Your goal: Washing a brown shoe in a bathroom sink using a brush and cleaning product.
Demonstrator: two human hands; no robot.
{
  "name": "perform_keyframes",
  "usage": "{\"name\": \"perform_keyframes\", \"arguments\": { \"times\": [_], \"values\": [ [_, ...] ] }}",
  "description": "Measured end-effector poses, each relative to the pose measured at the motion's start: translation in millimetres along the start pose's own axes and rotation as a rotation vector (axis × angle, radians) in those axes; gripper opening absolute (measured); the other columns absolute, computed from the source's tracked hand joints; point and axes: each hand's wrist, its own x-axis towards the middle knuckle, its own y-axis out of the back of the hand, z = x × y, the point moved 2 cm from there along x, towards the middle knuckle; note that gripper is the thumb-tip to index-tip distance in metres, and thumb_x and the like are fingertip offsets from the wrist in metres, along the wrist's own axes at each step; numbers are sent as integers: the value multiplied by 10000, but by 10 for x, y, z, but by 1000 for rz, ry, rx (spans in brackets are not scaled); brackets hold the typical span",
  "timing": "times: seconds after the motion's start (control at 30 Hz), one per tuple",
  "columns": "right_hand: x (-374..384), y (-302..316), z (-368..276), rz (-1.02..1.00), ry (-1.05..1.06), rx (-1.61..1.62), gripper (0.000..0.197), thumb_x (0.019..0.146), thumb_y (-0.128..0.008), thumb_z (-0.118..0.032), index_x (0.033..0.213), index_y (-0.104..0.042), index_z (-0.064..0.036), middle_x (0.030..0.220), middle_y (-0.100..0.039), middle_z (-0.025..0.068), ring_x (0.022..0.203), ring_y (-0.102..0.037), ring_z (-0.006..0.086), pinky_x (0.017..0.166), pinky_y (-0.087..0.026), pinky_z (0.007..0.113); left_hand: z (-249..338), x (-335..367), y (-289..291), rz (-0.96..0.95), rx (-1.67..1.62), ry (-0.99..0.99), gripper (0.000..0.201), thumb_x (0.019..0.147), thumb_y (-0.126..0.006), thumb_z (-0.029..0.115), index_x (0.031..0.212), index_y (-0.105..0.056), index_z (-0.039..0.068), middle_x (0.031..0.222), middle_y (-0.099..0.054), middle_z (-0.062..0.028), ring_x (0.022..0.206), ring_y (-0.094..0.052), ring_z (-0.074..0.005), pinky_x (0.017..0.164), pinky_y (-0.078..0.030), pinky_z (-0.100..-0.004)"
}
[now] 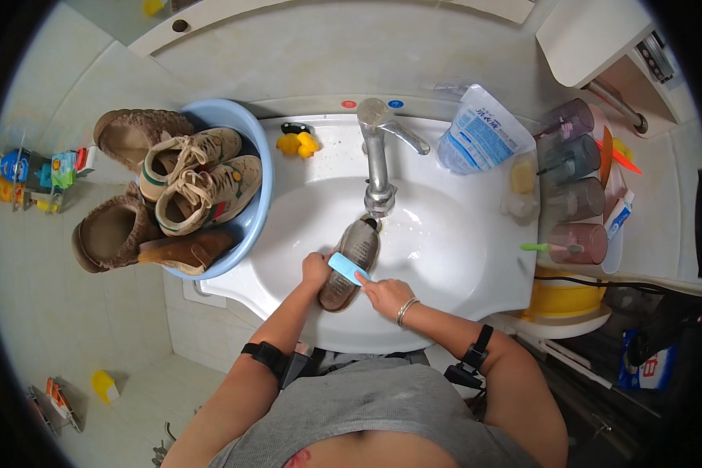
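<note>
A brown shoe (354,256) lies sole up in the white sink (444,257), its toe under the chrome tap (378,168). My left hand (316,271) grips the shoe at its near left side. My right hand (386,295) holds a light blue brush (346,267) pressed across the sole. A bangle sits on my right wrist, and a black strap wraps each forearm.
A blue basin (245,226) at the sink's left holds two beige sneakers (203,179) and brown fuzzy slippers (113,230). Yellow toy ducks (298,143) sit behind the bowl. A detergent pouch (482,132), soap and tinted cups (573,203) crowd the right side.
</note>
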Motion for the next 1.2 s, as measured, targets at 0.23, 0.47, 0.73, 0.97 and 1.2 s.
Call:
{"name": "perform_keyframes", "arguments": {
  "times": [0.23,0.47,0.73,0.97,1.2],
  "values": [
    [617,302,427,168,-264,-24,412,912,-419,-317,1320,-417,-263,761,-638,159,694,-617,336,635,-486,454,109,-26,-31,-15,-44,47,496,863,-512,415,706,-648,-36,727,-617,-247,740,-605,-395,698,-466,-449],
    [862,196,783,326,-212,99,390,901,-434,-331,1281,-473,-256,932,-640,167,873,-600,347,783,-469,436,222,-16,-56,-54,-16,42,500,865,-500,418,733,-654,-40,747,-622,-247,752,-609,-393,713,-466,-452],
    [232,-32,104,86,-118,338,243,876,-474,-401,1040,-633,-321,773,-637,140,693,-610,351,632,-494,441,-31,24,-119,69,-36,50,493,868,-504,403,725,-650,-45,757,-622,-250,757,-610,-398,711,-469,-456],
    [667,288,481,224,-209,-23,326,907,-398,-358,1200,-539,-343,793,-647,118,704,-619,324,608,-482,450,226,2,-113,28,-11,14,489,868,-506,390,717,-643,-54,754,-612,-263,754,-606,-411,706,-468,-469],
    [39,97,4,-42,-93,198,289,902,-419,-320,1141,-581,-346,840,-651,128,749,-622,343,703,-498,438,39,-25,-103,42,-22,21,495,876,-495,384,722,-636,-64,755,-605,-277,749,-602,-417,713,-464,-474]
  ]
}}
